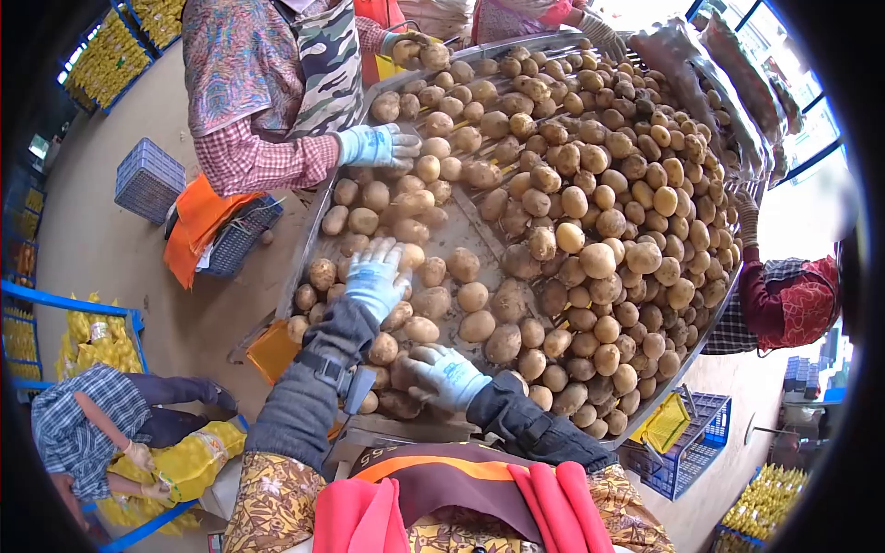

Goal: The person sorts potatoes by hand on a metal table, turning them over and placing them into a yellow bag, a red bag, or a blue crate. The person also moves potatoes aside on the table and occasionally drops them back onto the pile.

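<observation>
Looking down through the head camera, I see my left hand (376, 276), in a pale blue glove, lying flat on the potatoes (553, 194) near the left rim of the sorting table (313, 217). Its fingers are spread and curved lightly over two or three tubers; I cannot tell whether any one of them is actually gripped. My right hand (449, 375), gloved the same way, sits lower, close to the near edge, with its fingers curled loosely over a potato; whether they close on it I cannot tell. The two hands are near each other, with a few potatoes between them.

The heap thickens toward the far right, where potatoes lie packed edge to edge, while the patch around my left hand is thinner and shows bare metal in places.

Across the left rim a co-worker's gloved hand (378, 145) reaches in over the pile, just beyond my left hand, crowding that side. Another gloved hand (406, 43) holds a potato at the far end, and a third person's hand (745, 210) rests on the right rim. An orange crate (272, 350) sits below the left edge, a blue basket (147, 180) stands on the floor well apart, and yellow mesh bags (106, 60) are stacked farther left.
</observation>
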